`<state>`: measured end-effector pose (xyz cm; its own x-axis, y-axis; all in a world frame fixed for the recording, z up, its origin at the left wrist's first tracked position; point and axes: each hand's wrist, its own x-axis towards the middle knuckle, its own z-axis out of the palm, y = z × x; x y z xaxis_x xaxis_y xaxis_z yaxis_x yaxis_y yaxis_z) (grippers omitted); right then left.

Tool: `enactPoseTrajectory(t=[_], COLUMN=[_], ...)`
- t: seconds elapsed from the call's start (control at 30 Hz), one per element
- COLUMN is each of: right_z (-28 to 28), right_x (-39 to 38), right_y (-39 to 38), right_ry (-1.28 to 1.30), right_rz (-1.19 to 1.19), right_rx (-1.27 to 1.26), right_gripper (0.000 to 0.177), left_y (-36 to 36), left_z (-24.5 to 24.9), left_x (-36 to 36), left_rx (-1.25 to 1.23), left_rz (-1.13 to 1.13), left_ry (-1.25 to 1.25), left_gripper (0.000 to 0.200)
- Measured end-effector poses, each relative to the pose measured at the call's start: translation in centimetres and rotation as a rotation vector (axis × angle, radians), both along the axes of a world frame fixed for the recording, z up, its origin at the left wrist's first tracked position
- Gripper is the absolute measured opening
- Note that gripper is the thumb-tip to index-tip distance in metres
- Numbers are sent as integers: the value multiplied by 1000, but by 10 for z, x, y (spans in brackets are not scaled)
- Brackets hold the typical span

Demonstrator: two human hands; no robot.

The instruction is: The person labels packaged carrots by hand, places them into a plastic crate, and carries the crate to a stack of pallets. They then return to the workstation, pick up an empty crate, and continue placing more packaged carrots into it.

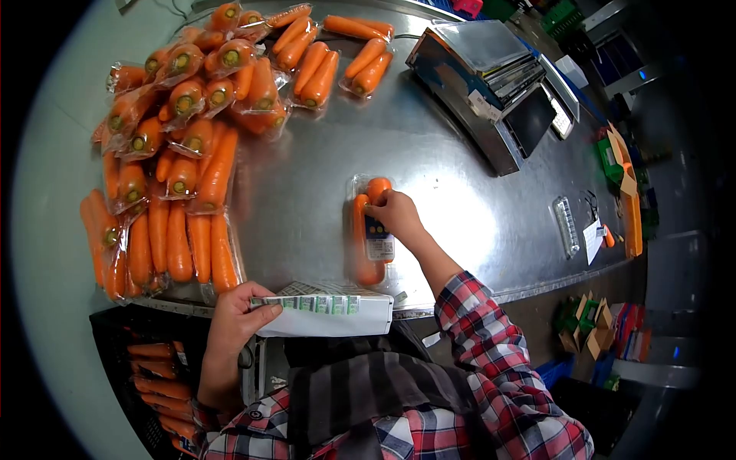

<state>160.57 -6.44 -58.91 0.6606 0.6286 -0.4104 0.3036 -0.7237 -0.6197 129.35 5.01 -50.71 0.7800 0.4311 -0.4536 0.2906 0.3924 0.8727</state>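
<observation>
My left hand (239,317) is closed on the left end of a white sheet of stickers (330,323), thumb on top, at the table's front edge. A row of small green-and-white stickers runs along its upper edge. In the middle of the table lies a clear-wrapped pack of carrots (371,272). On this pack is a label (379,247), dark above and white with a printed code below. My right hand (399,215) reaches over the pack from the right, its thumb and fingers pinched at the label's upper end. The fingertips partly cover that end.
Many wrapped carrot packs (180,146) are piled at the left and back left. A dark crate (115,368) below the left edge holds more carrots. A metal-cased machine (475,100) stands back right. A clear wrapped tray (566,226) and white paper (593,241) lie farther right.
</observation>
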Motion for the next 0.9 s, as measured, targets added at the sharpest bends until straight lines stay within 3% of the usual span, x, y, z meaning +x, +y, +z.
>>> enactPoseTrajectory(t=[0.13,0.23,0.3,0.37,0.5,0.57,0.6,0.63,0.7,0.73,0.83,0.9], right_z=[-4,-14,27,55,89,69,54,37,16,3,-38,-56], right_x=[19,29,8,-25,-59,-39,-21,1,39,58,112,120], right_y=[-11,-41,-52,-77,-104,-138,-161,-187,-230,-255,-332,-335], right_ry=[-262,-254,111,742,535,694,566,472,460,392,97,-857], right_rz=[-81,-145,-115,13,300,-25,-138,-355,-713,-766,-713,-508], right_rx=[-94,84,137,569,243,343,460,401,610,652,311,-43], right_gripper=[51,39,42,48,27,17,14,13,10,10,24,26], left_y=[2,5,6,4,-7,-9,-9,-9,-12,-24,-64,-77], left_z=[1,-3,-2,0,-7,-2,0,-16,-86,-112,-142,-138], left_x=[2,3,9,23,63,89,100,109,128,136,161,177], left_rx=[-30,-52,-69,-24,59,-25,-62,72,340,399,343,448], left_rz=[11,18,28,10,-121,-40,9,56,149,93,24,38], left_ry=[0,-34,-51,-53,-106,-147,-171,-121,-9,92,260,328], left_gripper=[11,11,12,11,16,23,26,33,46,55,80,86])
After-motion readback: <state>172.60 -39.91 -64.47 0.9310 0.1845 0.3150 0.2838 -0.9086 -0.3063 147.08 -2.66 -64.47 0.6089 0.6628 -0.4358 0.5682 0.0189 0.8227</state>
